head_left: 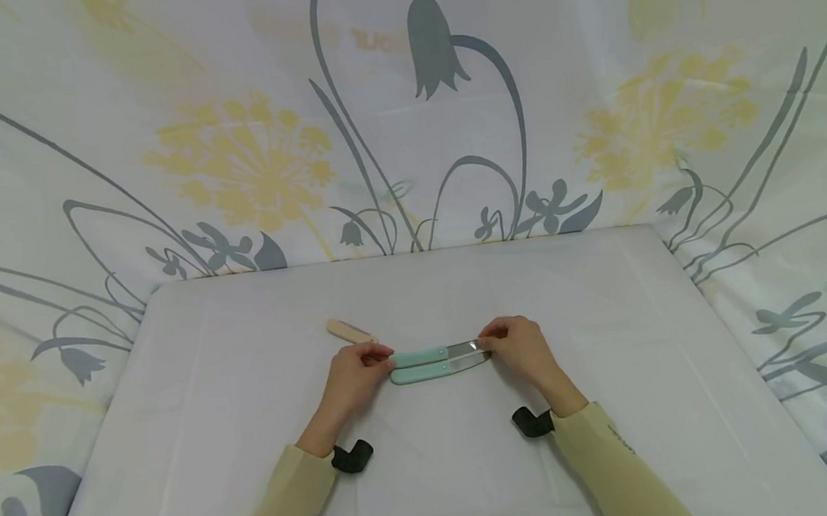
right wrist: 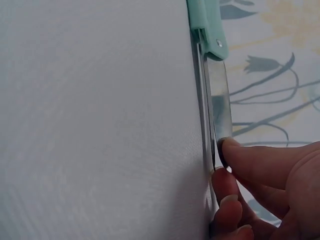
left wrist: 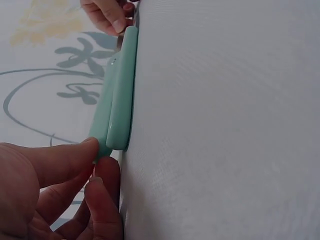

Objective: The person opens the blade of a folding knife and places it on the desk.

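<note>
Two knives (head_left: 436,362) with mint-green handles and steel blades lie side by side in the middle of the white table (head_left: 608,315), so close that they touch along their length; the handles point to the person's left and the blades to the right. The left hand (head_left: 353,376) pinches the handle ends between the thumb and the fingers (left wrist: 65,160), so its grip is closed on the knives. The right hand (head_left: 523,348) does the same at the other end: in the right wrist view the thumb and a fingertip (right wrist: 260,160) press on the blade tips from both sides. Both knives rest on the table, as far as I can see, not lifted. Just behind the left hand a pale wooden handle (head_left: 349,330) lies on the table, partly hidden, so I cannot tell what tool it belongs to. Around the table hangs a cloth (head_left: 245,158) printed with yellow and grey flowers. I judge that the pairing of the two knives is nearly done, because they are already together and even; what is left seems only to let go or carry them away as one.
</note>
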`<act>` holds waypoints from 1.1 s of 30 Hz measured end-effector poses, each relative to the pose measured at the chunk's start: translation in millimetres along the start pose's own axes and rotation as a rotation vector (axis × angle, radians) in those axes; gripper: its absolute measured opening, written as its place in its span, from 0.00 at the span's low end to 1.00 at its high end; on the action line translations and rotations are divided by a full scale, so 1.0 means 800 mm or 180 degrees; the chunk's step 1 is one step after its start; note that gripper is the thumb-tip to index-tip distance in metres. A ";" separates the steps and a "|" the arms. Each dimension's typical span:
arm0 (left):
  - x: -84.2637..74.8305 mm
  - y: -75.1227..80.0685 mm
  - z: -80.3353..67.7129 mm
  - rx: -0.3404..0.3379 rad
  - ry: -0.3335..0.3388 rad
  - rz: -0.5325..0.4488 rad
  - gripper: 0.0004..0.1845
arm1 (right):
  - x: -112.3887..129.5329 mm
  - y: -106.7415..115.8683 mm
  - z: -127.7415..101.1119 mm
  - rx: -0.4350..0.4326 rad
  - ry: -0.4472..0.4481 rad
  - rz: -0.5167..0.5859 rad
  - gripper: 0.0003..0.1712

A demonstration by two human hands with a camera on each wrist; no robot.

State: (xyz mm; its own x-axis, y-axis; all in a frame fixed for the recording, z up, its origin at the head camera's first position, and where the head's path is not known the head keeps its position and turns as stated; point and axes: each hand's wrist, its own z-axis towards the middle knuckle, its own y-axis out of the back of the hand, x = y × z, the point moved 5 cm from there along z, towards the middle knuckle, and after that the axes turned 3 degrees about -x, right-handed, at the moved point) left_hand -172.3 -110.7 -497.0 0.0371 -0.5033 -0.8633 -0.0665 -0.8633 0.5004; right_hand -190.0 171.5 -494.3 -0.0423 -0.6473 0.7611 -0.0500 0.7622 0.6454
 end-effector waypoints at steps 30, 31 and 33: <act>0.011 0.039 0.018 -0.0268 0.0191 -0.0095 0.07 | 0.025 -0.014 0.002 -0.0146 0.0212 0.0181 0.06; 0.012 0.044 0.021 -0.0303 0.0201 -0.0082 0.07 | 0.029 -0.017 0.002 -0.0137 0.0220 0.0215 0.06; 0.015 0.055 0.026 -0.0373 0.0210 -0.0031 0.08 | 0.037 -0.027 0.004 -0.0109 0.0212 0.0279 0.05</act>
State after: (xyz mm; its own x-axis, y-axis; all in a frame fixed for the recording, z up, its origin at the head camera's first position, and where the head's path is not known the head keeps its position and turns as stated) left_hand -195.6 -153.9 -486.9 0.1029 -0.4929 -0.8640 0.0509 -0.8648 0.4995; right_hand -193.4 135.8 -485.7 0.0216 -0.5769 0.8166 -0.0149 0.8165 0.5772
